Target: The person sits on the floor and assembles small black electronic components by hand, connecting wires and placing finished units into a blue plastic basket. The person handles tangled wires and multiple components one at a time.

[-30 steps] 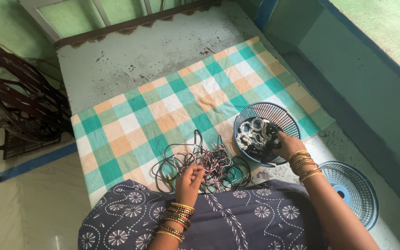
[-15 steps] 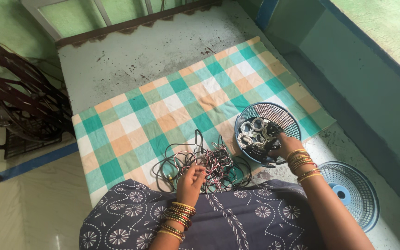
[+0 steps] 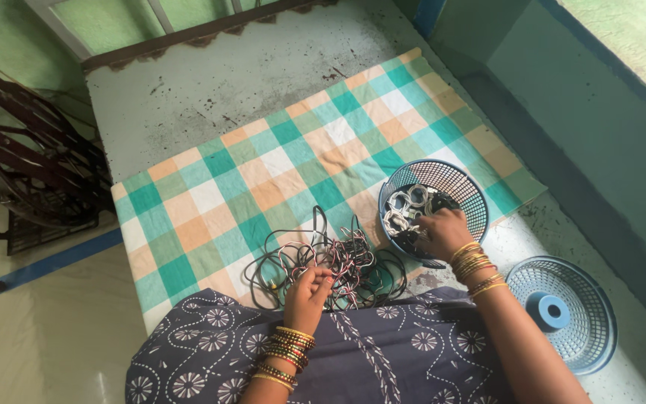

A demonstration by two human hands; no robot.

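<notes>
A tangle of thin cables point(image 3: 338, 263), black, red and white, lies on a green, orange and white checked cloth point(image 3: 263, 172). My left hand point(image 3: 306, 295) rests on the near edge of the tangle, fingers curled around some strands. My right hand point(image 3: 443, 233) reaches into a round blue mesh basket point(image 3: 472, 196) that holds several coiled cables and small parts point(image 3: 405, 206); its fingers are closed among them. Both wrists wear stacks of bangles.
A second blue mesh basket lid point(image 3: 562, 310) lies on the grey floor at the right. A dark wooden chair frame point(image 3: 24, 161) stands at the left. My lap in dark patterned cloth point(image 3: 353, 359) fills the lower edge.
My right hand has shifted slightly inside the basket. My left hand has stayed on the cable tangle with little movement.
</notes>
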